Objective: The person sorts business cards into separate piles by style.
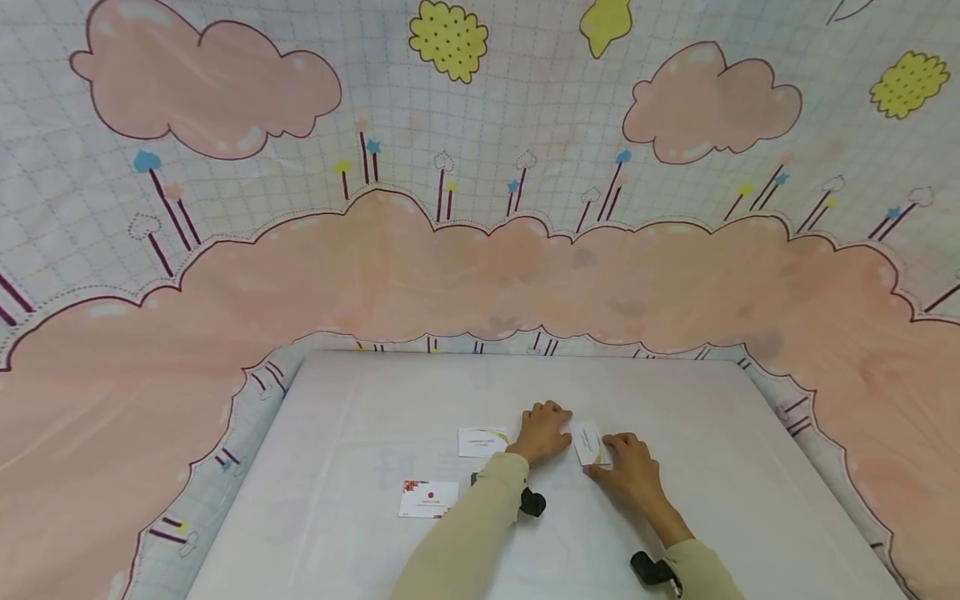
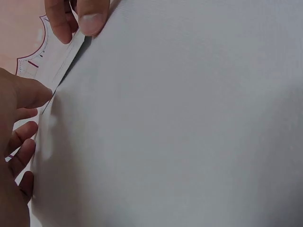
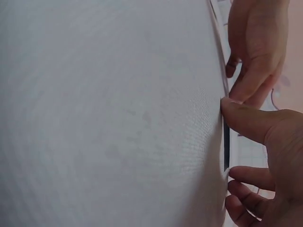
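A white business card (image 1: 587,443) with a green-yellow corner stands turned lengthwise between the two hands. My right hand (image 1: 630,471) holds it by the edge, thumb at the near corner and index finger on the right side. At its left edge is my left hand (image 1: 542,432), its thumb tip right at the card and its fingers bent loosely over the table. A dark gap shows under the card (image 2: 71,59) in the left wrist view. Seen from the right wrist, the thumb and index finger of the right hand (image 3: 279,151) lie apart along the edge.
Another white card (image 1: 480,442) with a green-yellow corner lies left of the left hand. Nearer, a card (image 1: 427,500) with a red dot and red corners lies beside the left sleeve. The white table (image 1: 360,400) has a cartoon-cloud cloth (image 1: 525,275) behind it.
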Available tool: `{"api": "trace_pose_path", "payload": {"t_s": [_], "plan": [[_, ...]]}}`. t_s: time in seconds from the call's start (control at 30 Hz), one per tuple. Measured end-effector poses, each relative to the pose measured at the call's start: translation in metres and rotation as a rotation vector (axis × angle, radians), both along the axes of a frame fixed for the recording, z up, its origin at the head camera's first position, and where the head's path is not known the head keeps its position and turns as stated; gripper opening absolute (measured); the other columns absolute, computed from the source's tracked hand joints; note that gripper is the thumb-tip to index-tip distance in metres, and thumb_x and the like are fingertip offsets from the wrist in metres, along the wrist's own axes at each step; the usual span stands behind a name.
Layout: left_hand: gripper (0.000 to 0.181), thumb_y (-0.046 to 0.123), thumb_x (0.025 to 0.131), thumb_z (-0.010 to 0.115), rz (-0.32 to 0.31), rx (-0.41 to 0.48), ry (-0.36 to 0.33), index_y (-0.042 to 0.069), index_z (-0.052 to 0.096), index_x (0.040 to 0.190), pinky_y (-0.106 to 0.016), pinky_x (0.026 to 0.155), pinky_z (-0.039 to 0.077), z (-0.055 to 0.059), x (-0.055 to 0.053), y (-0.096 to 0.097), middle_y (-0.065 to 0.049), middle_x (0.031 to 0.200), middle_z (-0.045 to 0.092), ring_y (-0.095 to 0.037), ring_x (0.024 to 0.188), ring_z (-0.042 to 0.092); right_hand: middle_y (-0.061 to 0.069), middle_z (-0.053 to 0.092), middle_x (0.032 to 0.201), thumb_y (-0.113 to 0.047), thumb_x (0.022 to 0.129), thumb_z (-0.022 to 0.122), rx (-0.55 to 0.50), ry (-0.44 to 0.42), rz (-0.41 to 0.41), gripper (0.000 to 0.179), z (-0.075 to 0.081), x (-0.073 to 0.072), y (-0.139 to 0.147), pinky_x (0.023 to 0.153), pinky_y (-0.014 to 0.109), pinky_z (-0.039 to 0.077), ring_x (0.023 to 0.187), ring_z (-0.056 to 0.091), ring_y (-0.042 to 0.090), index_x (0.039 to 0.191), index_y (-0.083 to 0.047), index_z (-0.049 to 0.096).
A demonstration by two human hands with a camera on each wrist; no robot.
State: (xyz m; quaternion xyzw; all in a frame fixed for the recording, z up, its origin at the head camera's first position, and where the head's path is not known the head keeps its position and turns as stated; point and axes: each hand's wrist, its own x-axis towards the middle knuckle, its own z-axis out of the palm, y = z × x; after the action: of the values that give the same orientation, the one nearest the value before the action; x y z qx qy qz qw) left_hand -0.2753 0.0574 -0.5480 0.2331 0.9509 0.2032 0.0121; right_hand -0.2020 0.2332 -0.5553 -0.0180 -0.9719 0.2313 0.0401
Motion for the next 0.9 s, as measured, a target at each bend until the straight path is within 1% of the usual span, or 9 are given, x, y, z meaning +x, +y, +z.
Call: {"api": "trace_pose_path", "payload": {"t_s": [0.13,0.33,0.47,0.67,0.77,0.9], "plan": [[0.039,0.029,0.092,0.065,-0.007,-0.003,0.007,0.022,0.065,0.131,-0.037,0.091,0.042,0.0004,0.0013,-0.0004,-0.001,0.125,0.058,-0.023,0.114,0.052,0.024,0.056,0.127,-0.039,0.076,0.082,-0.011,0.01,-0.004,0.067,0.0009,0.0006,-0.0003,0.084,0.061,0.043,0.115,0.051,0.043,0.125,0.002,0.061],[0.036,0.028,0.092,0.067,-0.013,0.028,-0.001,0.022,0.067,0.127,-0.038,0.091,0.041,0.0021,0.0022,-0.0016,-0.002,0.125,0.058,-0.023,0.113,0.052,0.023,0.057,0.127,-0.035,0.077,0.081,-0.029,0.045,-0.018,0.062,-0.0019,-0.0007,-0.0001,0.086,0.062,0.042,0.117,0.051,0.043,0.123,0.001,0.063],[0.034,0.027,0.091,0.068,0.002,0.061,-0.039,0.019,0.067,0.125,-0.04,0.096,0.041,0.0009,0.0009,-0.0017,-0.002,0.126,0.059,-0.023,0.117,0.052,0.023,0.058,0.126,-0.036,0.076,0.082,-0.011,0.06,-0.021,0.061,-0.0047,-0.0014,0.0001,0.085,0.061,0.044,0.116,0.052,0.043,0.122,0.0,0.064],[0.034,0.024,0.088,0.072,0.026,0.132,-0.095,0.013,0.066,0.119,-0.041,0.101,0.04,-0.0034,-0.0032,-0.0017,-0.005,0.125,0.06,-0.025,0.119,0.052,0.022,0.058,0.125,-0.034,0.078,0.081,-0.022,0.045,-0.017,0.057,-0.0061,-0.0006,0.001,0.085,0.061,0.043,0.115,0.053,0.042,0.121,-0.002,0.064],[0.038,0.025,0.086,0.074,0.025,0.145,-0.114,0.012,0.064,0.12,-0.039,0.103,0.039,-0.0051,-0.0042,-0.0028,-0.005,0.125,0.061,-0.024,0.118,0.052,0.022,0.058,0.124,-0.032,0.078,0.082,-0.029,0.052,-0.008,0.054,-0.0065,0.0005,0.0021,0.085,0.061,0.044,0.114,0.053,0.042,0.12,-0.003,0.065],[0.043,0.028,0.082,0.078,0.011,0.156,-0.126,0.012,0.062,0.119,-0.038,0.103,0.039,-0.0033,-0.0038,-0.0051,-0.004,0.12,0.062,-0.022,0.114,0.053,0.021,0.058,0.125,-0.03,0.078,0.081,-0.043,0.06,0.006,0.049,-0.0067,0.0018,0.0045,0.085,0.062,0.043,0.115,0.053,0.043,0.117,-0.005,0.066]]}}
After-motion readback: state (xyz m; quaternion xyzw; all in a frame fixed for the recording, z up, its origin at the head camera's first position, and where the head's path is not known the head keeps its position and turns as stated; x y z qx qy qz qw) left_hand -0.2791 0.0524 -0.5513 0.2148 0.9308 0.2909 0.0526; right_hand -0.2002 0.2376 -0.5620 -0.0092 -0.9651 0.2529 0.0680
